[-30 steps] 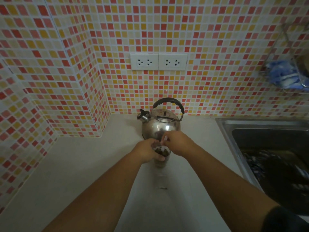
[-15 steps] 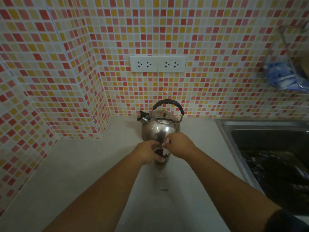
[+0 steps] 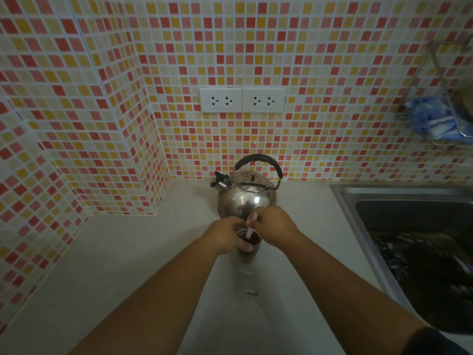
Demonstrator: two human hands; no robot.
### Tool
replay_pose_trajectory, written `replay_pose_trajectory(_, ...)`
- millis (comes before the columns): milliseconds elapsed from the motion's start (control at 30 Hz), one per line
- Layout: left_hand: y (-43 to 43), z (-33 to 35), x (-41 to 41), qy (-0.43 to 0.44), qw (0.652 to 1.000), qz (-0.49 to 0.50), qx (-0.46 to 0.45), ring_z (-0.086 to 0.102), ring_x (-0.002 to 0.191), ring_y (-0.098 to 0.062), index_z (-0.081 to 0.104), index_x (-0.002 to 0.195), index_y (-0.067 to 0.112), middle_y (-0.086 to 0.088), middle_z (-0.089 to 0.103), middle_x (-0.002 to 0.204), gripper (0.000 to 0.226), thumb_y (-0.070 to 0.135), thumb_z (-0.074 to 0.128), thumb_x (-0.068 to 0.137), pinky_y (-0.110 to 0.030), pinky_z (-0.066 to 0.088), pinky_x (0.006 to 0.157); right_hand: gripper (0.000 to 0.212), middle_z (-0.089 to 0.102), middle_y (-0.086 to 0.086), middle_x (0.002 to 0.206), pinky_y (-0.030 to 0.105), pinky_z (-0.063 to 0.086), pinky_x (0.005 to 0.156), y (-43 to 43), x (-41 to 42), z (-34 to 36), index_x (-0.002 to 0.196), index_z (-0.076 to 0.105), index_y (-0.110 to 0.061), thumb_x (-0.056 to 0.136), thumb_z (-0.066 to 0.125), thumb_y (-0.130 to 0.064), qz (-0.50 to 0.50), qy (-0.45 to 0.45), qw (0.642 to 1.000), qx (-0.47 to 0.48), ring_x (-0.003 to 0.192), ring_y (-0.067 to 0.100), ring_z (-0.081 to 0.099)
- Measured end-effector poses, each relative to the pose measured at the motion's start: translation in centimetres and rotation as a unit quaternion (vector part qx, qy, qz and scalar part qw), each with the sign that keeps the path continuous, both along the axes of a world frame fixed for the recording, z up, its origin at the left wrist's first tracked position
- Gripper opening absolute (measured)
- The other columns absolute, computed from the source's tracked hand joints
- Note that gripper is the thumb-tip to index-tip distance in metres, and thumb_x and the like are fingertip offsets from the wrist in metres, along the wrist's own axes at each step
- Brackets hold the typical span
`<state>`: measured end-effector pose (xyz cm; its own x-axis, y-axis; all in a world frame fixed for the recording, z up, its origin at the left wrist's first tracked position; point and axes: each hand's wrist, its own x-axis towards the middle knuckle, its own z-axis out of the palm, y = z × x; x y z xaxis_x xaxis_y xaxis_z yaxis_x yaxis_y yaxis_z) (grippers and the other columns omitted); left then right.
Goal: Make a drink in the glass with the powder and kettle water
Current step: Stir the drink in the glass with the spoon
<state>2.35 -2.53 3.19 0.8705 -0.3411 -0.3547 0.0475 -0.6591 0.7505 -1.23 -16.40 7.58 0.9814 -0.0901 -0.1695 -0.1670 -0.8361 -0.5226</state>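
Note:
A clear glass (image 3: 249,248) of dark brown drink stands on the pale counter (image 3: 128,252), just in front of the steel kettle (image 3: 247,198). My left hand (image 3: 226,235) wraps around the glass from the left. A thin white stirrer (image 3: 251,224) is pinched in my right hand (image 3: 275,228), and its lower end dips into the dark liquid. The kettle has a black arched handle, and its capped spout points left. No powder packet is in view.
A steel sink (image 3: 414,242) with dark dishes lies to the right. A wire rack (image 3: 440,116) with blue items hangs on the tiled wall. Two white double sockets (image 3: 242,99) sit above the kettle. A small dark speck (image 3: 252,293) lies on the counter.
The white stirrer has shifted a little inside the glass between frames. Both hands stay at the glass, and the kettle has not moved.

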Motion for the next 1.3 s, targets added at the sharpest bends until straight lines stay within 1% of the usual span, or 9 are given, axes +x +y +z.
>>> replay_pose_trajectory(133, 0.0, -0.2, 0.1, 0.004, 1.0, 0.004, -0.006, 0.052, 0.117, -0.02, 0.051, 0.13, 0.018, -0.004, 0.055, 0.133, 0.085, 0.02, 0.089, 0.054, -0.028, 0.044, 0.088, 0.02, 0.066, 0.011, 0.097, 0.036, 0.052, 0.082, -0.3, 0.4, 0.0, 0.098, 0.067, -0.014, 0.085, 0.057, -0.025, -0.024, -0.004, 0.999, -0.033, 0.087, 0.023, 0.06)
replay_pose_trajectory(267, 0.0, -0.1, 0.1, -0.006, 1.0, -0.002, 0.005, 0.054, 0.115, -0.021, 0.054, 0.127, 0.02, -0.003, 0.057, 0.13, 0.081, 0.023, 0.088, 0.053, -0.034, 0.047, 0.094, 0.015, 0.067, 0.008, 0.092, 0.031, 0.048, 0.075, -0.4, 0.1, -0.2, 0.092, 0.067, -0.019, 0.085, 0.058, -0.03, 0.011, 0.0, 1.0, 0.007, 0.085, 0.02, 0.059)
replay_pose_trajectory(400, 0.0, -0.1, 0.1, 0.001, 1.0, -0.005, -0.003, 0.053, 0.116, -0.021, 0.056, 0.125, 0.023, -0.002, 0.057, 0.131, 0.076, 0.02, 0.087, 0.055, -0.035, 0.047, 0.092, 0.02, 0.064, 0.01, 0.096, 0.039, 0.052, 0.085, -0.3, 0.5, 0.0, 0.098, 0.066, -0.017, 0.085, 0.056, -0.028, -0.015, -0.012, 1.0, -0.025, 0.089, 0.023, 0.06)
replay_pose_trajectory(600, 0.1, -0.2, 0.2, -0.006, 1.0, 0.001, 0.002, 0.054, 0.114, -0.02, 0.054, 0.128, 0.02, -0.003, 0.058, 0.13, 0.083, 0.022, 0.089, 0.052, -0.032, 0.046, 0.092, 0.015, 0.067, 0.008, 0.091, 0.031, 0.048, 0.075, -0.7, 0.4, -0.6, 0.09, 0.068, -0.019, 0.084, 0.058, -0.028, 0.002, -0.005, 1.0, 0.007, 0.082, 0.019, 0.058)
replay_pose_trajectory(800, 0.0, -0.2, 0.2, 0.004, 1.0, 0.003, -0.001, 0.052, 0.118, -0.021, 0.052, 0.129, 0.02, -0.003, 0.056, 0.132, 0.084, 0.021, 0.088, 0.054, -0.032, 0.046, 0.091, 0.015, 0.065, 0.006, 0.087, 0.035, 0.053, 0.078, -0.9, 0.7, -0.9, 0.091, 0.066, -0.017, 0.084, 0.056, -0.027, -0.035, -0.037, 0.998, -0.021, 0.079, 0.019, 0.059)
replay_pose_trajectory(1000, 0.1, 0.0, 0.0, 0.005, 1.0, 0.0, -0.002, 0.052, 0.117, -0.021, 0.053, 0.128, 0.021, -0.002, 0.056, 0.132, 0.081, 0.02, 0.088, 0.055, -0.032, 0.045, 0.09, 0.015, 0.066, 0.006, 0.089, 0.034, 0.051, 0.078, -0.4, 0.6, -1.0, 0.088, 0.068, -0.021, 0.084, 0.056, -0.031, -0.009, -0.023, 1.0, 0.0, 0.083, 0.02, 0.06)
replay_pose_trajectory(1067, 0.0, 0.0, -0.1, 0.007, 1.0, -0.002, -0.003, 0.052, 0.116, -0.02, 0.053, 0.126, 0.021, -0.002, 0.056, 0.132, 0.078, 0.02, 0.087, 0.056, -0.03, 0.045, 0.087, 0.017, 0.063, 0.004, 0.084, 0.034, 0.05, 0.075, -0.6, 0.6, -1.0, 0.089, 0.067, -0.019, 0.085, 0.055, -0.03, -0.033, -0.033, 0.999, -0.008, 0.08, 0.019, 0.058)
replay_pose_trajectory(1167, 0.0, 0.1, -0.1, 0.011, 1.0, -0.001, -0.006, 0.052, 0.118, -0.02, 0.05, 0.131, 0.019, -0.003, 0.054, 0.135, 0.083, 0.02, 0.087, 0.057, -0.027, 0.042, 0.083, 0.014, 0.054, -0.003, 0.07, 0.029, 0.042, 0.066, -1.0, 0.4, -1.2, 0.082, 0.063, -0.017, 0.085, 0.056, -0.029, -0.047, -0.018, 0.999, 0.0, 0.075, 0.017, 0.054)
replay_pose_trajectory(1300, 0.1, 0.0, -0.2, 0.017, 1.0, 0.004, -0.006, 0.05, 0.121, -0.021, 0.046, 0.133, 0.019, -0.004, 0.052, 0.137, 0.086, 0.018, 0.087, 0.057, -0.026, 0.041, 0.085, 0.02, 0.066, 0.008, 0.094, 0.032, 0.046, 0.078, -1.0, 0.0, -1.7, 0.094, 0.064, -0.014, 0.088, 0.052, -0.029, -0.075, -0.002, 0.996, 0.051, 0.089, 0.023, 0.059)
